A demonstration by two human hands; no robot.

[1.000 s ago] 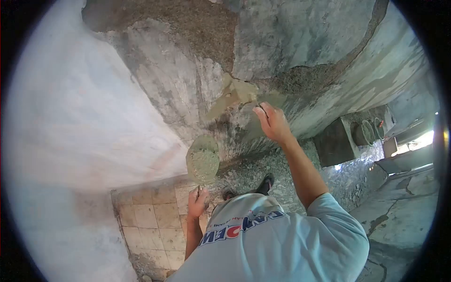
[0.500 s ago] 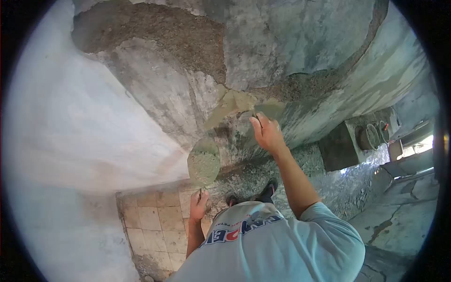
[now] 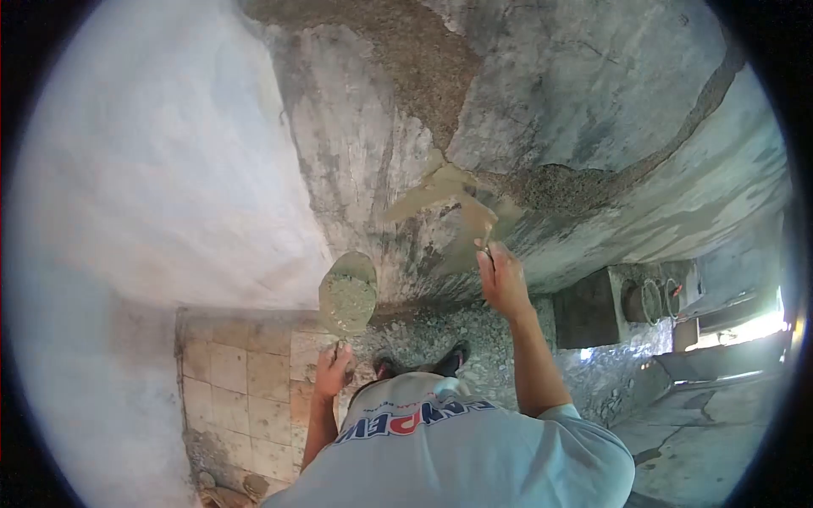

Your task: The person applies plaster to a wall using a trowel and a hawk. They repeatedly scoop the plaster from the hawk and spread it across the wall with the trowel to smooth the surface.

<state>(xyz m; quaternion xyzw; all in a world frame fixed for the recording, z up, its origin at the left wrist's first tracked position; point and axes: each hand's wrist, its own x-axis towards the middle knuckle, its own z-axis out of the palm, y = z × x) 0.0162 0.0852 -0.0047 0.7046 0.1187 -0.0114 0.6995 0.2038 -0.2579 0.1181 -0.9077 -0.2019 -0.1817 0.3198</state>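
My left hand (image 3: 334, 369) is closed on the handle of a round mortar pan (image 3: 354, 265), held low in front of the wall. Wet grey-green mortar (image 3: 349, 303) lies in the pan. In my right hand (image 3: 506, 281), the fingers are wrapped round the handle of a trowel (image 3: 486, 230); its blade is against or very close to the wall, and I cannot make out its full outline. Around the blade, a damp smear of fresh mortar (image 3: 447, 184) covers part of the wall, just below where the bare rough patches meet.
Old grey plaster (image 3: 584, 93) with rough broken bands (image 3: 559, 188) spreads above. A white wall (image 3: 169, 169) rises on the left. Square tiles (image 3: 229, 372) and rubble-strewn floor (image 3: 584, 377) lie below. A dark block (image 3: 584, 309) juts out at the right, beside coiled wire (image 3: 650, 300).
My right hand and the trowel have moved down and slightly right across the wall. The pan has shifted slightly left in view, and the camera view has turned.
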